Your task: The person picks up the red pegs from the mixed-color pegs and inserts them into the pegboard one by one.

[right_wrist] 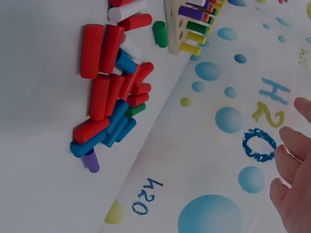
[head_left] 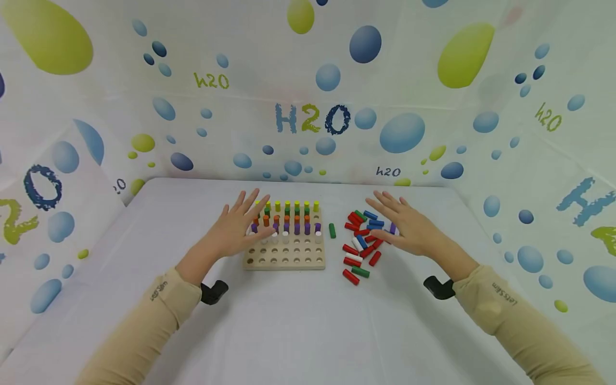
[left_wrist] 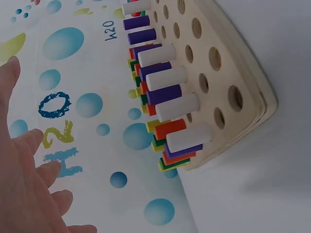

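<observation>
My left hand [head_left: 239, 227] hovers over the left side of a wooden pegboard [head_left: 284, 263], fingers spread, holding nothing. Rows of yellow, green, orange, purple and white pegs [left_wrist: 177, 107] stand in the board; the holes of its two near rows are mostly bare. My right hand [head_left: 408, 225] hangs with spread fingers over the right part of a loose pile of pegs, touching none that I can see. Red pegs [right_wrist: 99, 97] make up most of the pile, with blue pegs [right_wrist: 116, 127], white, green and a purple peg [right_wrist: 91, 160] among them. The left hand hides part of the board.
One green peg [head_left: 332, 231] lies alone between the board and the pile. A white cloth [head_left: 298, 326] covers the table. Behind it hangs a patterned curtain [head_left: 269, 69] with bubbles and lettering. Dark wrist devices [head_left: 214, 292] show below both sleeves.
</observation>
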{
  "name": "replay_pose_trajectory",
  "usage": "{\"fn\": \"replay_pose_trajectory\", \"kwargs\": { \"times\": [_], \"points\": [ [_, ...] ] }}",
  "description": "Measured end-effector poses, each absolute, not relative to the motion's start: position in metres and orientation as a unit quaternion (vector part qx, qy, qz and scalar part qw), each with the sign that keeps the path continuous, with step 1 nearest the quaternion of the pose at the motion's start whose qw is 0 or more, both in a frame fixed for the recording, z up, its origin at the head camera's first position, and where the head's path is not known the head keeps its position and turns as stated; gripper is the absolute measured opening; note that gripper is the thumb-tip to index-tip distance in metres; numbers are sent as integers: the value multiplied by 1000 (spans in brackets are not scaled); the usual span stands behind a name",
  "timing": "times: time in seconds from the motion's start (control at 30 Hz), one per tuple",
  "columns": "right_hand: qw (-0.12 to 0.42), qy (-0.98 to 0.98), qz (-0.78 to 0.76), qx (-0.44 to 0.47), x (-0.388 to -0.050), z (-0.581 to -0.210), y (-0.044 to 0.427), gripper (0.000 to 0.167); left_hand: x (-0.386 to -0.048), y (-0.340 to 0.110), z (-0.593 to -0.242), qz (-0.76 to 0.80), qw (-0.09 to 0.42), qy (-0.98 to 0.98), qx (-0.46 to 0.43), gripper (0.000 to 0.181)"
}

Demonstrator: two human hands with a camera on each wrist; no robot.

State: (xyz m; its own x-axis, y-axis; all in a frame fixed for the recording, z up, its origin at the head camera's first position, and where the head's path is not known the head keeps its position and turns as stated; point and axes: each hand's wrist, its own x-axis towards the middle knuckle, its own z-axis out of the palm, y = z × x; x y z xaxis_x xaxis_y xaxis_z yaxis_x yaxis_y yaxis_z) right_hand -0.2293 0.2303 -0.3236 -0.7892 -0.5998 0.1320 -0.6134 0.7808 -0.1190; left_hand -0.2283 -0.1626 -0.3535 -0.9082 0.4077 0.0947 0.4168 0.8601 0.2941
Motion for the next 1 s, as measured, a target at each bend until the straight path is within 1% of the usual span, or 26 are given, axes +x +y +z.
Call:
{"fn": "replay_pose_trajectory", "kwargs": {
  "times": [0.2,0.43,0.67,1.0],
  "points": [
    [32,-943,96,316,-228,-328,232,72,-225,-164,-364,-180,8,-963,-199,77],
    [25,-942,123,312,-226,-336,231,69,-220,-168,-376,-214,-5,-959,-184,82],
    [14,-943,146,300,-224,-345,229,70,-217,-169,-389,-248,-11,-955,-164,82],
    [3,-944,182,274,-221,-356,225,66,-212,-175,-408,-307,-39,-940,-142,84]
  ]
}}
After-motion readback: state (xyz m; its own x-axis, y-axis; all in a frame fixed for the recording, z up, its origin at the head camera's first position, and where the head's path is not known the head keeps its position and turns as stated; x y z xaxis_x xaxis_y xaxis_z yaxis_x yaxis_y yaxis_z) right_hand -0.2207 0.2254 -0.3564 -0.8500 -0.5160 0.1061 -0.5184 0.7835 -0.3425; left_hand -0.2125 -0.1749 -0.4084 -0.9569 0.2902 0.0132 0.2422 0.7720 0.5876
